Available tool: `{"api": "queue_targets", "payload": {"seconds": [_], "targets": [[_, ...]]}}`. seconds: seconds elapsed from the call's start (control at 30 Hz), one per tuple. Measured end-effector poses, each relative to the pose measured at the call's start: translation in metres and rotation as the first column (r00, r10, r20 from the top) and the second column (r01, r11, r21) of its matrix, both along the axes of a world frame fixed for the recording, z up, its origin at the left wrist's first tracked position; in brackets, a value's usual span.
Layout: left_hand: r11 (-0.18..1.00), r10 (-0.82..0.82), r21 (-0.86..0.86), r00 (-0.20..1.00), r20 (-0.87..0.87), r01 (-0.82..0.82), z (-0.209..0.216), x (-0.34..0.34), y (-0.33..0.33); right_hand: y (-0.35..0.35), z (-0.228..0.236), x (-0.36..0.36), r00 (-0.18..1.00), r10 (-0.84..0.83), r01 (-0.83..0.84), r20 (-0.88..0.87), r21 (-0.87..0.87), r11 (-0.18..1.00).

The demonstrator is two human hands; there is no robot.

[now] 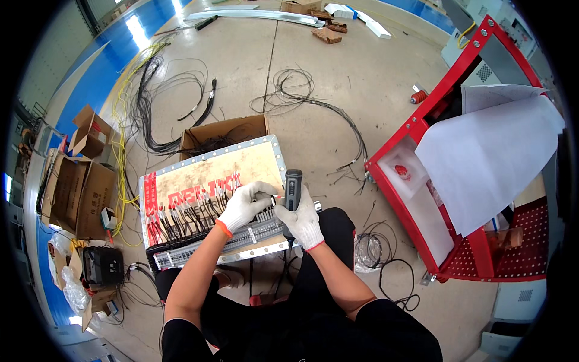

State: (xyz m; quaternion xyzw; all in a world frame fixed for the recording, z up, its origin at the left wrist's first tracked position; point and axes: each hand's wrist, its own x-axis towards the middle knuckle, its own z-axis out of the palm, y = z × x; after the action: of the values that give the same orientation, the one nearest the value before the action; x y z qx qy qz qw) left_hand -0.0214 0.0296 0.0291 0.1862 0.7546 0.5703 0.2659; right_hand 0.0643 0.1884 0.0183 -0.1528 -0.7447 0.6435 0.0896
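Observation:
Both of my hands wear white work gloves. My right hand (301,224) is wrapped round a dark grey handheld power tool (294,184), held upright with buttons on its face. What looks like its cord hangs below. My left hand (244,206) is closed, its fingertips pinching a thin wire end (276,196) against the tool's side. Under my hands a board with a metal edge (211,158) rests across my lap. Along it runs a row of black wires (187,218) with pale tips, with several red ones at the left. Grey slotted strips (211,244) lie along the board's near side.
Behind the board stands an open cardboard box (226,130) of black wires. Coiled black cables (148,114) lie on the floor. On the right, a red metal cart (416,223) holds white paper sheets (488,154). Cardboard boxes (81,193) and a black case (102,265) stand left.

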Motion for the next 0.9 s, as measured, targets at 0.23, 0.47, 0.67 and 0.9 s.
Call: {"api": "queue_targets", "payload": {"seconds": [0.23, 0.47, 0.67, 0.9], "targets": [[0.999, 0.017, 0.032, 0.997, -0.07, -0.015, -0.003, 0.0, -0.004, -0.001, 0.007, 0.003, 0.997, 0.064, -0.067, 0.035, 0.101, 0.993], [0.998, -0.022, 0.053, 0.999, -0.04, 0.025, -0.008, -0.002, -0.006, -0.001, 0.002, 0.002, 0.998, 0.054, -0.057, 0.032, 0.091, 0.994], [0.954, -0.291, -0.167, 0.897, -0.333, 0.248, 0.009, -0.017, -0.008, 0.002, 0.008, 0.002, 0.997, 0.07, -0.071, 0.033, 0.041, 0.997], [0.835, -0.522, -0.359, 0.805, -0.281, 0.416, 0.022, -0.037, 0.001, -0.008, 0.002, 0.008, 0.999, 0.002, 0.011, -0.047, 0.278, 0.96]]}}
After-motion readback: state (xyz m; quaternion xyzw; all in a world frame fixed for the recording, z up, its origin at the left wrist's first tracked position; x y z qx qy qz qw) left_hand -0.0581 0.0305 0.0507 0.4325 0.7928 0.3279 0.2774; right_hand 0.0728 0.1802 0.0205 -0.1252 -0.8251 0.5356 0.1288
